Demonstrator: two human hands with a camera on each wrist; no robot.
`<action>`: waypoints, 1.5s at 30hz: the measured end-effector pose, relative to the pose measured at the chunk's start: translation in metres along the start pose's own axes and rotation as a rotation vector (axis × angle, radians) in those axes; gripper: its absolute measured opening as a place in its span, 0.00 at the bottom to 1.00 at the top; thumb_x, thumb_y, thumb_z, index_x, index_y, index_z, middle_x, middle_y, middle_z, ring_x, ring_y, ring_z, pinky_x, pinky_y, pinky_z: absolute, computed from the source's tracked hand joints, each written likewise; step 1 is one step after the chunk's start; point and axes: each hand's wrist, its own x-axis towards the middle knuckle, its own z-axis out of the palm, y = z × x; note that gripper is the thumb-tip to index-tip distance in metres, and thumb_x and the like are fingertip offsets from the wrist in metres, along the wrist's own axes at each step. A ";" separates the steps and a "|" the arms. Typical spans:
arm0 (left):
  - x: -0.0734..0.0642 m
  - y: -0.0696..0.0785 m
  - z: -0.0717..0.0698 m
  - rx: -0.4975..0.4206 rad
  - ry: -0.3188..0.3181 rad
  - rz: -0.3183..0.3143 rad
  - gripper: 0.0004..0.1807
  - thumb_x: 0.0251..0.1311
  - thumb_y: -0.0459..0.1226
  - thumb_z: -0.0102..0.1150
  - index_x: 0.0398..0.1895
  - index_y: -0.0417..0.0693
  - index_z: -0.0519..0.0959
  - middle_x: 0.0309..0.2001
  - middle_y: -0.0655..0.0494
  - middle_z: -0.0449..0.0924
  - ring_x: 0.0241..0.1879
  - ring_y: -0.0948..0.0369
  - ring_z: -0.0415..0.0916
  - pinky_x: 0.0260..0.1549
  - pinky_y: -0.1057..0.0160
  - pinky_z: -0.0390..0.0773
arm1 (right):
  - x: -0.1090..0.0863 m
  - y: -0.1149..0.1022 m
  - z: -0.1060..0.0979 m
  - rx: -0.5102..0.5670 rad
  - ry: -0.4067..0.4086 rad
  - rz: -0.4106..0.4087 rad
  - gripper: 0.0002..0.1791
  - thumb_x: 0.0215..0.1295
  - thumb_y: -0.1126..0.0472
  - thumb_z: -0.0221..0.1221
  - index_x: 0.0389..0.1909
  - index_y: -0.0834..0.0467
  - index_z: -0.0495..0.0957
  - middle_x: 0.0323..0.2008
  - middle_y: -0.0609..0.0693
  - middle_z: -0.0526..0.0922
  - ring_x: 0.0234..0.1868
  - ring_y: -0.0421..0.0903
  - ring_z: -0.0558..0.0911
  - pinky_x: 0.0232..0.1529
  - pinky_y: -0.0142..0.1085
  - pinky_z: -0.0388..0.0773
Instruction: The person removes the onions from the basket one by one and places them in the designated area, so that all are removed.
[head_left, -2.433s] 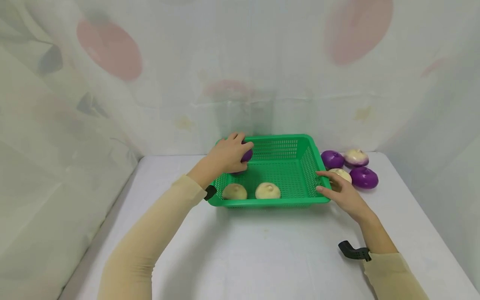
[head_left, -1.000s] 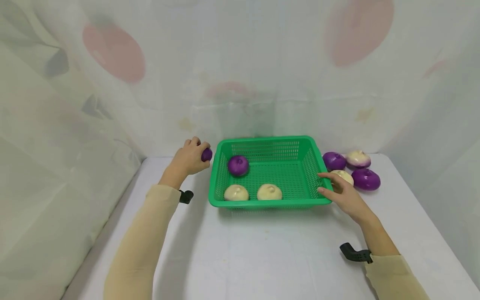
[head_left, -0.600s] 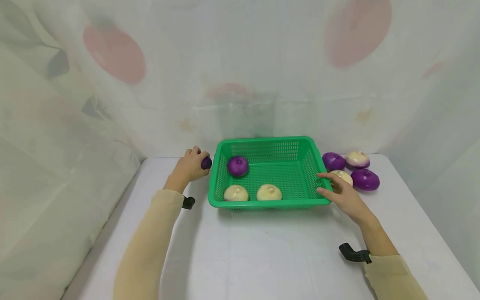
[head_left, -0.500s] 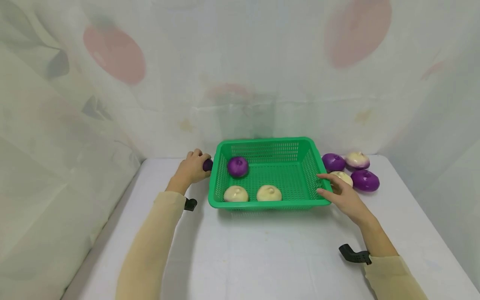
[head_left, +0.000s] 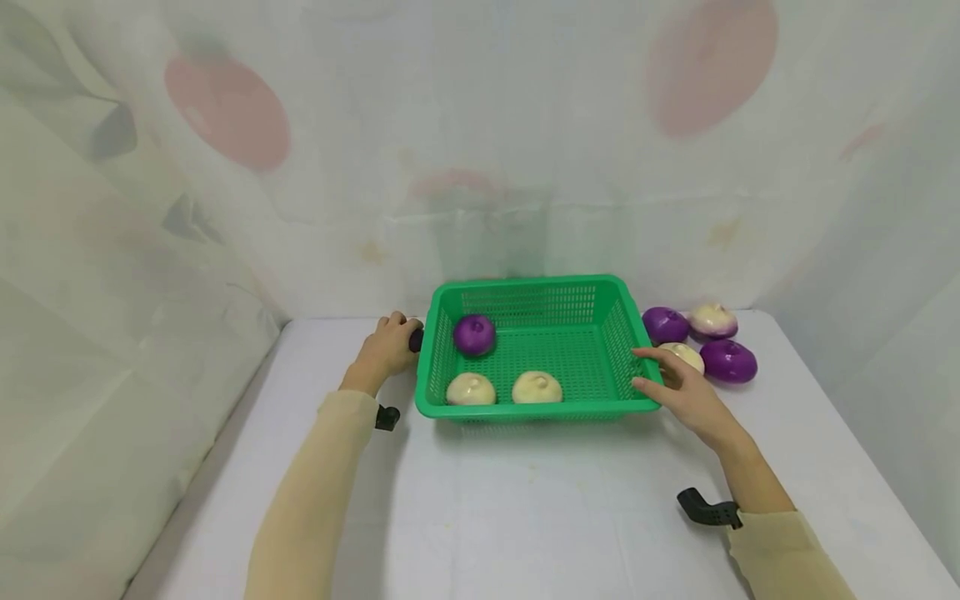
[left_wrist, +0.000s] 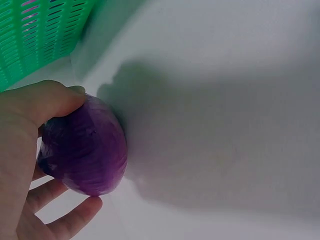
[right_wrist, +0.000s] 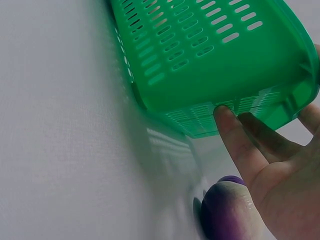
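In the head view, my left hand (head_left: 386, 348) is low over the table just left of the green basket (head_left: 555, 408). It holds a purple onion (left_wrist: 92, 147), with the thumb on one side and fingers on the other in the left wrist view. Whether the onion touches the table, I cannot tell. My right hand (head_left: 690, 396) grips the basket's right rim, some fingers against the outer wall in the right wrist view. Inside the basket sit another purple onion (head_left: 474, 335) at back left and two cream bulbs, one at front left (head_left: 471, 389) and one beside it (head_left: 537, 387).
Right of the basket lies a cluster: a purple onion (head_left: 665, 325), a cream-and-purple bulb (head_left: 713, 321), another purple onion (head_left: 728, 361) and a cream bulb (head_left: 682, 357) partly behind my right hand. A printed cloth (head_left: 480, 125) hangs behind the white table (head_left: 525, 517).
My left hand took a purple onion out of the basket's back left, carried it left past the rim, then lowered it beside the basket. My right hand stays on the rim.
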 end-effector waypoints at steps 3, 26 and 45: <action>-0.001 0.000 0.000 -0.010 0.003 0.002 0.32 0.67 0.51 0.62 0.69 0.48 0.71 0.63 0.40 0.66 0.63 0.41 0.63 0.51 0.36 0.75 | 0.000 0.000 0.000 0.002 0.002 0.000 0.31 0.74 0.55 0.61 0.73 0.60 0.65 0.75 0.60 0.59 0.78 0.66 0.48 0.72 0.65 0.46; -0.008 -0.004 -0.029 -0.040 -0.007 0.012 0.31 0.68 0.46 0.61 0.71 0.46 0.70 0.66 0.39 0.66 0.65 0.39 0.62 0.52 0.32 0.74 | 0.002 -0.002 0.000 -0.004 0.005 -0.011 0.31 0.75 0.56 0.60 0.73 0.61 0.65 0.75 0.61 0.59 0.78 0.65 0.48 0.72 0.65 0.46; -0.026 0.021 -0.071 -0.025 0.158 0.099 0.27 0.70 0.51 0.54 0.65 0.44 0.75 0.64 0.40 0.70 0.64 0.40 0.66 0.50 0.36 0.75 | 0.000 0.000 0.000 -0.003 -0.001 -0.009 0.31 0.74 0.55 0.61 0.73 0.59 0.65 0.74 0.59 0.60 0.78 0.64 0.48 0.73 0.64 0.46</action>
